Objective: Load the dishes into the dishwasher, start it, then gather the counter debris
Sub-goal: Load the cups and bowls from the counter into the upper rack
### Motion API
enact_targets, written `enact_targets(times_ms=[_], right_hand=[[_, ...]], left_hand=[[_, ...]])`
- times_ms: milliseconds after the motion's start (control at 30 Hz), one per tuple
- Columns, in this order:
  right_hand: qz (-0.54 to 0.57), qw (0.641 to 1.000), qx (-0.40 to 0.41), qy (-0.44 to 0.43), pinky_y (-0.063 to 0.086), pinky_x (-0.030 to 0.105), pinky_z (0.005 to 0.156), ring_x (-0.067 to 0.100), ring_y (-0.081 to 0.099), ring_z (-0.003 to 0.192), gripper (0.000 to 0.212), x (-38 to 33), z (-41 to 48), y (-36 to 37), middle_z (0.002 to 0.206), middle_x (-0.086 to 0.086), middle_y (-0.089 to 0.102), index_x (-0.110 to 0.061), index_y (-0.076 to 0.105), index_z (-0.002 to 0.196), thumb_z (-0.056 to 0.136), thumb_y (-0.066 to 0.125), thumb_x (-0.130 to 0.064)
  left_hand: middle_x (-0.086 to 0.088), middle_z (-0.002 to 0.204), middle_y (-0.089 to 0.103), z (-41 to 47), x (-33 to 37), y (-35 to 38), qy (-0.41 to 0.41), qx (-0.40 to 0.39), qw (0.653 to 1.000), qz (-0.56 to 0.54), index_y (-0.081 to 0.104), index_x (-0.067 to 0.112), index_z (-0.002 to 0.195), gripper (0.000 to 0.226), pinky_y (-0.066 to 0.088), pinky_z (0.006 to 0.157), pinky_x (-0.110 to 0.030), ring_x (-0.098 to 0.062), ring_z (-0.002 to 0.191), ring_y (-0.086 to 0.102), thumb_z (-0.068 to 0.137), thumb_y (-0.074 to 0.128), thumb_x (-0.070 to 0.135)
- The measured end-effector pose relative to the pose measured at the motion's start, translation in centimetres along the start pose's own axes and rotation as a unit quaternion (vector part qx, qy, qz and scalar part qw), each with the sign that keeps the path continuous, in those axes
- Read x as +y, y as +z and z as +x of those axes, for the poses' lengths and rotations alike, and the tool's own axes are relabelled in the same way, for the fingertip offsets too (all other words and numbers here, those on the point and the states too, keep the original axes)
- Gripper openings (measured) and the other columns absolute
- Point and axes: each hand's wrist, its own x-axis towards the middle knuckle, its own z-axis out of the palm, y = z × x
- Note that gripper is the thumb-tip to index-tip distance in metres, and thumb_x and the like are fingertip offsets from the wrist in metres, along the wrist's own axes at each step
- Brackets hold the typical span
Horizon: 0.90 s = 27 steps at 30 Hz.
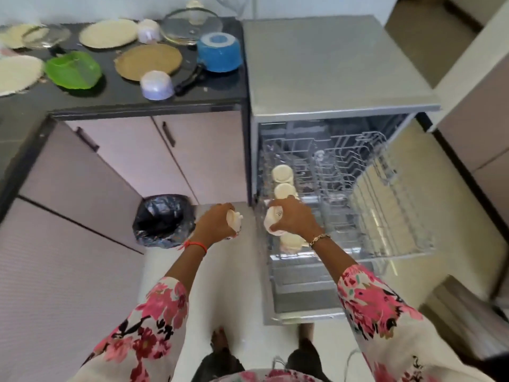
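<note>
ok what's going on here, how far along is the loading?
A person is mid-load at the open dishwasher. The right grip holds a cream cup over the pulled-out upper rack, where the racked cups sit in a row. The left grip holds a second cream cup beside the machine. Plates, a blue saucepan, a glass lid and lilac cups wait on the counter.

Left hand (217, 226) grips a cup (233, 219) — right hand (293, 220) likewise.
</note>
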Motion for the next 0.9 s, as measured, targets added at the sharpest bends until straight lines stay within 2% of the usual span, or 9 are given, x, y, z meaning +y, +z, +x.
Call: enact_targets(times_ms=[100, 167, 233, 333, 433, 633, 767, 900], right_hand=[[0.050, 0.998, -0.016, 0.019, 0.044, 0.033, 0.092, 0.024, 0.054, 0.112, 0.068, 6.9, -0.8, -1.8, 0.129, 0.006, 0.047, -0.027, 0.056, 0.124, 0.062, 0.083, -0.023], [0.076, 0.996, -0.021, 0.029, 0.042, 0.029, 0.090, 0.021, 0.052, 0.113, 0.068, 10.7, -1.1, -3.0, 0.126, 0.005, 0.047, -0.022, 0.056, 0.125, 0.063, 0.083, -0.017], [0.103, 0.994, -0.015, 0.041, 0.039, 0.026, 0.088, 0.020, 0.049, 0.115, 0.065, 14.0, -1.1, -4.1, 0.119, 0.005, 0.048, -0.016, 0.057, 0.124, 0.064, 0.082, -0.011], [0.124, 0.991, -0.008, 0.054, 0.036, 0.027, 0.093, 0.026, 0.042, 0.123, 0.067, 17.5, -0.4, -4.6, 0.129, 0.014, 0.047, -0.012, 0.054, 0.127, 0.066, 0.080, -0.009], [0.123, 0.991, -0.011, 0.058, 0.036, 0.028, 0.096, 0.028, 0.042, 0.124, 0.066, 19.8, 1.5, -4.0, 0.132, 0.014, 0.045, -0.014, 0.052, 0.129, 0.068, 0.079, -0.009], [0.104, 0.991, -0.048, 0.062, 0.042, 0.039, 0.098, 0.032, 0.047, 0.118, 0.076, 22.2, 5.5, -0.8, 0.133, 0.017, 0.039, -0.018, 0.048, 0.134, 0.065, 0.081, -0.012], [0.077, 0.994, -0.057, 0.047, 0.048, 0.042, 0.093, 0.035, 0.051, 0.112, 0.070, 23.6, 7.4, 1.8, 0.130, 0.016, 0.040, -0.017, 0.049, 0.132, 0.068, 0.078, -0.011], [0.039, 0.996, -0.074, 0.033, 0.049, 0.044, 0.090, 0.035, 0.049, 0.115, 0.072, 24.3, 8.3, 4.1, 0.129, 0.015, 0.041, -0.021, 0.047, 0.133, 0.068, 0.078, -0.014]], left_hand=[[-0.009, 0.116, 0.059, 1.4, 5.2, 3.6, -0.005, 0.009, 1.000, -0.025, 0.057, 0.015, 0.116, 0.059, 0.047, 0.088, -0.038, -0.030, 0.108, 0.055, 0.061, 0.079, 0.016], [-0.009, 0.122, 0.056, 2.1, 8.3, 5.7, -0.008, 0.013, 0.999, -0.038, 0.055, 0.014, 0.121, 0.061, 0.045, 0.092, -0.040, -0.029, 0.112, 0.052, 0.064, 0.078, 0.017], [-0.010, 0.122, 0.055, 3.0, 10.9, 7.2, 0.001, 0.022, 0.999, -0.038, 0.054, 0.013, 0.122, 0.061, 0.044, 0.092, -0.041, -0.030, 0.113, 0.052, 0.066, 0.078, 0.018], [-0.012, 0.124, 0.053, 3.9, 13.3, 8.9, -0.010, 0.039, 0.998, -0.042, 0.050, 0.013, 0.126, 0.064, 0.043, 0.089, -0.040, -0.031, 0.113, 0.051, 0.069, 0.077, 0.021], [-0.010, 0.124, 0.053, 4.9, 14.2, 10.3, -0.014, 0.053, 0.998, -0.036, 0.050, 0.014, 0.127, 0.063, 0.044, 0.084, -0.038, -0.031, 0.110, 0.054, 0.070, 0.075, 0.022], [-0.009, 0.123, 0.052, 7.1, 13.9, 12.1, -0.047, 0.059, 0.997, -0.027, 0.049, 0.014, 0.127, 0.061, 0.046, 0.080, -0.040, -0.032, 0.106, 0.055, 0.071, 0.074, 0.020], [-0.007, 0.127, 0.052, 8.5, 13.4, 13.1, -0.055, 0.057, 0.996, -0.038, 0.048, 0.015, 0.128, 0.063, 0.045, 0.079, -0.035, -0.030, 0.106, 0.055, 0.071, 0.074, 0.017], [-0.006, 0.128, 0.051, 9.0, 12.9, 13.8, -0.057, 0.052, 0.996, -0.045, 0.048, 0.014, 0.127, 0.064, 0.045, 0.077, -0.034, -0.029, 0.105, 0.055, 0.070, 0.076, 0.017]])
